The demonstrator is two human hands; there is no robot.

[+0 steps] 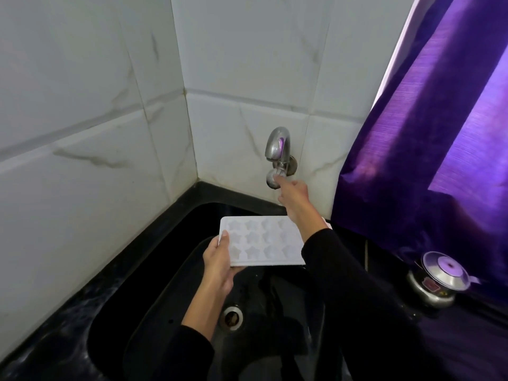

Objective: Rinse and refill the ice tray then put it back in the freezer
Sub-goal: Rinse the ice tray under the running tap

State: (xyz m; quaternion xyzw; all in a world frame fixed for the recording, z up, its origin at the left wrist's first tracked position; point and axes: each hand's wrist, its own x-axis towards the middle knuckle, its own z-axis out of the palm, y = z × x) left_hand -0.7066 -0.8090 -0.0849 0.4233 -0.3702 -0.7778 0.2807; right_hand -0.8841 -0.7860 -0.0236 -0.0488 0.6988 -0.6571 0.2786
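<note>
**Holding the tray level while you work the tap**

Gripping the white ice tray (261, 240) by its near left corner, your left hand (218, 261) has its thumb on top of the rim and its fingers curled beneath, keeping the tray over the black sink (154, 306), well below the spout. Your right hand (292, 195) reaches to the chrome tap (277, 149), fingertips at the round knob; whether they pinch it or only touch it, you cannot tell from here.

Judge the tray as light and slightly flexible plastic or silicone, with star-shaped cells. Once filled it will likely sag and slop from a one-corner hold, so take both short ends before carrying it.

Your right forearm covers the tray's far right corner. No stream of water is plainly visible, and whether the cells hold water or ice is hard to make out. A steel lidded pot (437, 279) sits at the right, under the purple curtain (428, 127).
</note>
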